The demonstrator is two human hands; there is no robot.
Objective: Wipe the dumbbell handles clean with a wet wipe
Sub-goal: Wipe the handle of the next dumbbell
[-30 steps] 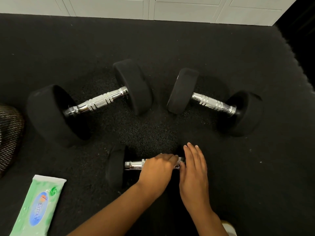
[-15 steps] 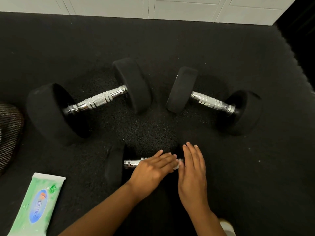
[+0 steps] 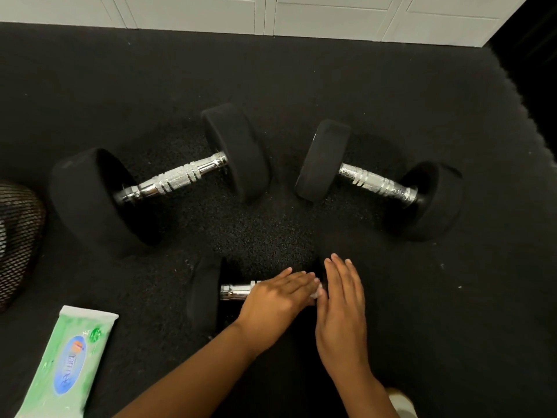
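Three dumbbells on the floor; nearest one [image 3: 211,292], lower centre, under wipe [image 3: 316,294].
Left hand [image 3: 277,300] presses the wipe flat on the chrome handle [image 3: 236,291]; right hand [image 3: 343,309] lies open, steadying. Heavy, rigid, probably slick.

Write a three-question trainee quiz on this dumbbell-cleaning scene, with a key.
1. How many dumbbells lie on the mat?
2. True or false: the wipe pack sits beside the right hand.
3. Which hand lies over the nearest dumbbell's handle, with a bit of white wipe showing at its fingertips? A left, B right.

Key: 1. Three: the near one, the left dumbbell and the right dumbbell. 2. False; it lies at the lower left. 3. A, the left hand.
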